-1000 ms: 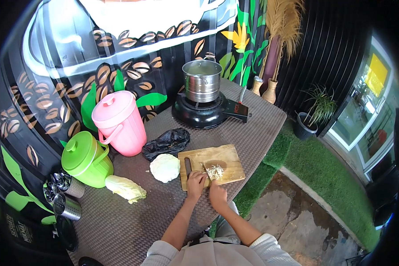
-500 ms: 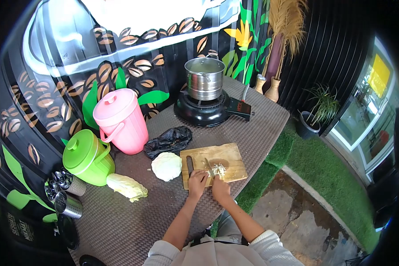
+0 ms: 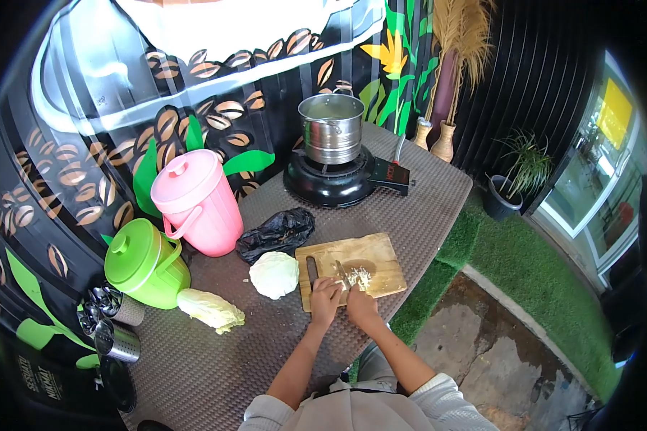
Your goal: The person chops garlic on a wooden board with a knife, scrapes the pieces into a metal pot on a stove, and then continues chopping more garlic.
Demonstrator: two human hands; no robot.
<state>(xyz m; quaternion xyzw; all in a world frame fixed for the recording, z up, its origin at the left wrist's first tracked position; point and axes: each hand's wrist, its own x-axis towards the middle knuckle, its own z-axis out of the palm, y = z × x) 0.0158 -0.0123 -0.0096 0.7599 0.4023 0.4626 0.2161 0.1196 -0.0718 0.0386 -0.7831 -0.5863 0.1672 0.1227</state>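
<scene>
On the wooden cutting board (image 3: 382, 253), my right hand (image 3: 361, 306) is closed around the handle of a knife (image 3: 340, 270), its blade pointing away from me. Thin pale shreds (image 3: 359, 279) lie beside the blade, on its right. My left hand (image 3: 326, 294) is bent over the board just left of the knife, fingers together, pressing a small pale piece that they mostly cover. A round white cabbage (image 3: 274, 274) sits at the board's left edge. Farther left lies a napa cabbage (image 3: 210, 309).
A steel pot (image 3: 331, 131) stands on a black gas stove (image 3: 329, 184) at the back. A black plastic bag (image 3: 276, 234), a pink lidded bucket (image 3: 199, 208) and a green one (image 3: 147, 262) are at left. Metal cutlery holders (image 3: 117, 340) stand at the table's left edge.
The whole view has shifted slightly. Both hands stay at the same place on the board, with the knife still beside the shreds.
</scene>
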